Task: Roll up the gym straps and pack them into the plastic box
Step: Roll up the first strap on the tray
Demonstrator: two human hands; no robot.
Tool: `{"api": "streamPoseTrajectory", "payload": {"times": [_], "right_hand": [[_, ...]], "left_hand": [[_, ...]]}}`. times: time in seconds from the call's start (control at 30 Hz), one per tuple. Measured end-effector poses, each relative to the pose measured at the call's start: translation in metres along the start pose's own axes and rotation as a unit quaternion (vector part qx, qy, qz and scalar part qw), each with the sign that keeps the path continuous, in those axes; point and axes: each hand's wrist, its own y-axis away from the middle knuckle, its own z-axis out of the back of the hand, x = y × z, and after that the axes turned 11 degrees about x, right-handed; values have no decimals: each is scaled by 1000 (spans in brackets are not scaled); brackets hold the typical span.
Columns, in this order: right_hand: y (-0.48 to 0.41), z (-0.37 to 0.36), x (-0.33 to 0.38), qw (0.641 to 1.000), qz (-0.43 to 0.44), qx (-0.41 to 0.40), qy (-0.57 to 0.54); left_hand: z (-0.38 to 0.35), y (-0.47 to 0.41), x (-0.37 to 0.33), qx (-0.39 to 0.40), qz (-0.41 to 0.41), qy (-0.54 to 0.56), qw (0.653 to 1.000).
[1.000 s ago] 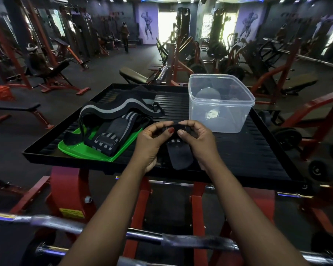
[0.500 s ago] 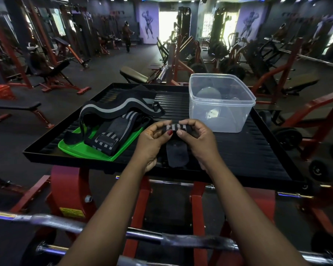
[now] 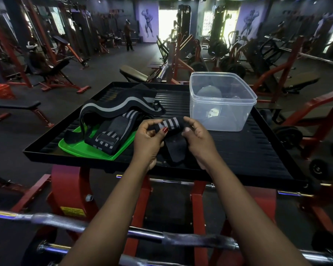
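**Wider grip, more stripes showing**

Since a second ago the hands have drawn slightly apart at centre frame. The left hand (image 3: 148, 140) and right hand (image 3: 198, 140) each pinch an end of the strap (image 3: 171, 124) with curled fingers. It is a black roll with grey stripes, and the fingers hide its ends. Its loose tail hangs to the black tray (image 3: 248, 150). At upper right, the clear plastic box (image 3: 240, 114) shows pale shapes, hard to tell whether inside or behind. More straps (image 3: 113, 110) lie over a green tray (image 3: 79, 147).
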Motion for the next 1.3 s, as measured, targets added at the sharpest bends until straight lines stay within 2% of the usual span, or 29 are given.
{"api": "streamPoseTrajectory", "payload": {"times": [0.2, 0.33, 0.43, 0.5, 0.6, 0.77, 0.93, 1.03, 1.2, 1.3], "right_hand": [[7, 3, 7, 990, 66, 64, 109], [9, 1, 10, 971, 141, 35, 192], [11, 1, 12, 957, 167, 41, 232], [11, 0, 11, 958, 163, 49, 229], [9, 0, 11, 965, 155, 13, 211], [9, 1, 9, 980, 93, -24, 177], [5, 3, 6, 987, 51, -64, 137], [6, 5, 7, 989, 57, -50, 124], [9, 4, 12, 995, 54, -43, 65], [10, 2, 13, 993, 61, -54, 84]], "left_hand": [[-1, -4, -4, -37, 44, 51, 997], [-1, -4, -5, -15, 64, 71, 995], [-2, -4, -5, -13, 57, 69, 996], [-1, -5, -3, -16, 52, 47, 997], [-4, -3, -4, 3, 73, 30, 997], [-3, -1, -6, 53, 96, 20, 994], [-3, -2, -7, 92, 95, 62, 989], [-1, -1, -5, 131, 86, 57, 986], [0, -1, 1, 137, 65, 21, 988], [2, 0, 1, 151, 66, 17, 986]]}}
